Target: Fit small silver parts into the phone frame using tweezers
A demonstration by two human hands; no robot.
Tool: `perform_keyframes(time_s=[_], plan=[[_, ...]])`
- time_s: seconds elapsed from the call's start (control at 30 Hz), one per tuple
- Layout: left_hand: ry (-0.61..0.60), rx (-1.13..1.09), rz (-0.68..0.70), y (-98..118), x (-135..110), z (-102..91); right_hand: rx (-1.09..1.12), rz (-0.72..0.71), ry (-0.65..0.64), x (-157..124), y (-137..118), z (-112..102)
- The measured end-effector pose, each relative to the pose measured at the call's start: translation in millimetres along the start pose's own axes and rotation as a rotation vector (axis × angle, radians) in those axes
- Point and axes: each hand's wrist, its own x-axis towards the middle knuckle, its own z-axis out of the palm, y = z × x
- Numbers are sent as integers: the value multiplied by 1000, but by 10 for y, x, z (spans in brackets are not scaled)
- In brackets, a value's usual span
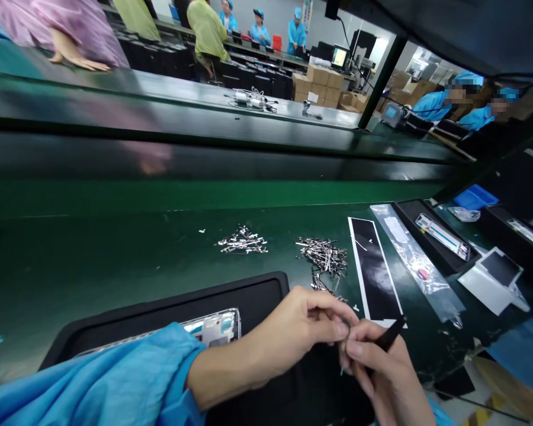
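Note:
My left hand (308,322) is closed in a pinch, its fingertips meeting those of my right hand; whatever small piece sits between them is too small to name. Closed around a slim black tool like tweezers (391,334), my right hand (384,367) is tilted inward. Both hands are over a black foam tray (266,302). In that tray lies a silver phone frame (222,326), partly hidden by my left forearm. Just beyond my hands is a pile of small dark and silver strips (323,255). A smaller pile of similar parts (243,241) lies further left.
To the right are a black sheet with white edges (384,281), a clear plastic bag (417,266) and another black tray (408,210) holding a phone frame (444,236). Across the back runs a raised conveyor (182,97) with white cables (253,99). Several people work beyond it.

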Motion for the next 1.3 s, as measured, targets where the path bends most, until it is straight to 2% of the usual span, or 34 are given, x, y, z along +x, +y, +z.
perform_keyframes(time_s=[0.23, 0.37, 0.47, 0.63, 0.87, 1.03, 1.2, 1.3], plan=[[-57, -102, -52, 28, -15, -35, 103, 56, -34, 2, 2, 35], [42, -102, -54, 43, -49, -16, 90, -3, -82, -17, 13, 52], [134, -59, -28, 68, -79, 7, 82, -31, -34, -62, 8, 75], [204, -46, -12, 97, -95, 24, 107, -29, 43, -128, -15, 113], [238, -13, -8, 109, -107, 28, 142, -14, 79, -147, -29, 101], [265, -21, -29, 104, -114, 45, 81, -22, 69, -164, -23, 96], [266, 7, -49, 84, -89, 79, 4, -88, 160, -163, 36, 92], [271, 216, -21, 32, -72, 83, -106, -217, 218, -145, 86, 8]])
